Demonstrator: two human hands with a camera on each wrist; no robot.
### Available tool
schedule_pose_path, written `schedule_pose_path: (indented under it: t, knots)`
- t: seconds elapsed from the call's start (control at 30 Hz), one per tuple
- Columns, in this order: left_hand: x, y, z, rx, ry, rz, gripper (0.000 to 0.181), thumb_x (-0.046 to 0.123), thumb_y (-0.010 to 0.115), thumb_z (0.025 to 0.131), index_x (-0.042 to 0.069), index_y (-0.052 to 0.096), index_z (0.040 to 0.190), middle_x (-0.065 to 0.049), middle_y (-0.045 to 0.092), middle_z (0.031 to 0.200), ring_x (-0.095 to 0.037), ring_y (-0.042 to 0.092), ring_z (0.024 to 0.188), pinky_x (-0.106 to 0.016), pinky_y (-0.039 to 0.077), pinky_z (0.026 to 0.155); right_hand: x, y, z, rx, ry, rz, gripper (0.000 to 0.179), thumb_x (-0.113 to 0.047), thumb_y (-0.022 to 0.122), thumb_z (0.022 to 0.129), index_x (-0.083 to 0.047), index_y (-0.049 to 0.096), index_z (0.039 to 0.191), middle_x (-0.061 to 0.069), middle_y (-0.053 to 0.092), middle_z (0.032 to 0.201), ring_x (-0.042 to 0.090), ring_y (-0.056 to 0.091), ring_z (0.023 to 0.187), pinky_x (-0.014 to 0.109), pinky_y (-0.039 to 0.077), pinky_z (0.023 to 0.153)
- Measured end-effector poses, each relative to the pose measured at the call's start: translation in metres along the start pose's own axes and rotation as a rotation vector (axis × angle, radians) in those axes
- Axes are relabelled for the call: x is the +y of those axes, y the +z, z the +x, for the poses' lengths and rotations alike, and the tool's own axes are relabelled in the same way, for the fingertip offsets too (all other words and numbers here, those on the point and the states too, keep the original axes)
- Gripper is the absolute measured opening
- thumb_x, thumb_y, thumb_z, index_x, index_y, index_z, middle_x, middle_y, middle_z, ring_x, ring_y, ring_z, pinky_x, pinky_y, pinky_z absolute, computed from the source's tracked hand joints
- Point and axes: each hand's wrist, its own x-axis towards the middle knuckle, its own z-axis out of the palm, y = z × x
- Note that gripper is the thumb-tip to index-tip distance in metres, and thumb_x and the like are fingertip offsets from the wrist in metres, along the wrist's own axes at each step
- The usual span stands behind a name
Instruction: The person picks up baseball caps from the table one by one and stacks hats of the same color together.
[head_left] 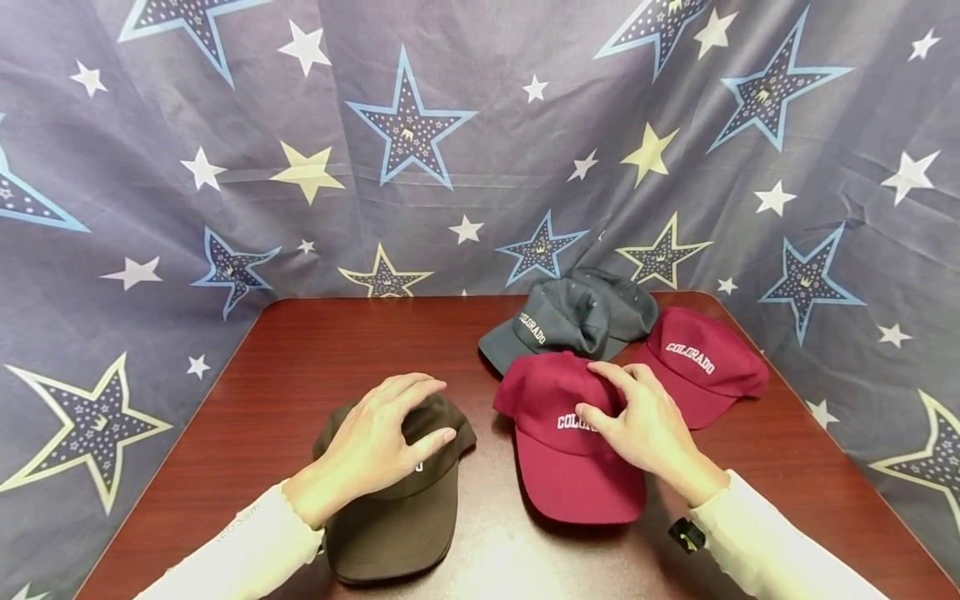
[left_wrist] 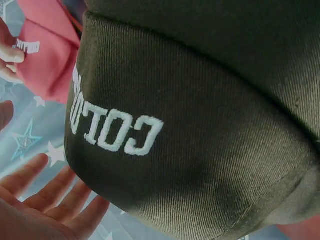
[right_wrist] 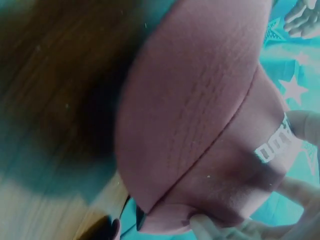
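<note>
A dark brown cap (head_left: 401,529) sits on the table at the left, its brim toward me. Over its crown lies my left hand (head_left: 378,437), thumb apart and fingers loosely extended. Relaxed fingers (left_wrist: 75,210) show beside the lettered front in the left wrist view. To the right is a dark red cap (head_left: 573,483) with white lettering, brim also toward me. My right hand (head_left: 641,417) rests spread on the right of its crown, thumb across the lettering. In the right wrist view another fingertip (right_wrist: 202,227) touches the cap's lower side.
Two grey caps (head_left: 551,317) lie partly nested behind the red cap. A second red cap (head_left: 701,358) lies near the right edge of the brown wooden table (head_left: 337,333). A star-patterned cloth (head_left: 450,217) hangs behind and at both sides.
</note>
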Motion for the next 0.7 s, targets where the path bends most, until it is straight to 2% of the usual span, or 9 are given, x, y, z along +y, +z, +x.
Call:
schedule_pose_path:
  t: [0.27, 0.7]
  knots:
    - [0.0, 0.0, 0.0, 0.01, 0.015, -0.003, 0.055, 0.042, 0.081, 0.087, 0.014, 0.066, 0.132, -0.003, 0.064, 0.129, -0.022, 0.061, 0.12, -0.047, 0.05, 0.103, -0.011, 0.006, -0.013, 0.007, -0.035, -0.022, 0.06, -0.037, 0.086, 0.079, -0.022, 0.068, 0.134, 0.011, 0.058, 0.11, 0.029, 0.06, 0.099, 0.049, 0.053, 0.075]
    - [0.001, -0.002, -0.001, 0.003, 0.001, -0.001, 0.055, 0.043, 0.081, 0.087, 0.015, 0.066, 0.133, -0.003, 0.064, 0.13, -0.022, 0.06, 0.122, -0.047, 0.049, 0.104, -0.021, 0.019, -0.033, -0.016, -0.033, -0.031, 0.063, -0.039, 0.088, 0.075, -0.023, 0.068, 0.132, 0.006, 0.058, 0.105, 0.025, 0.06, 0.092, 0.047, 0.053, 0.072]
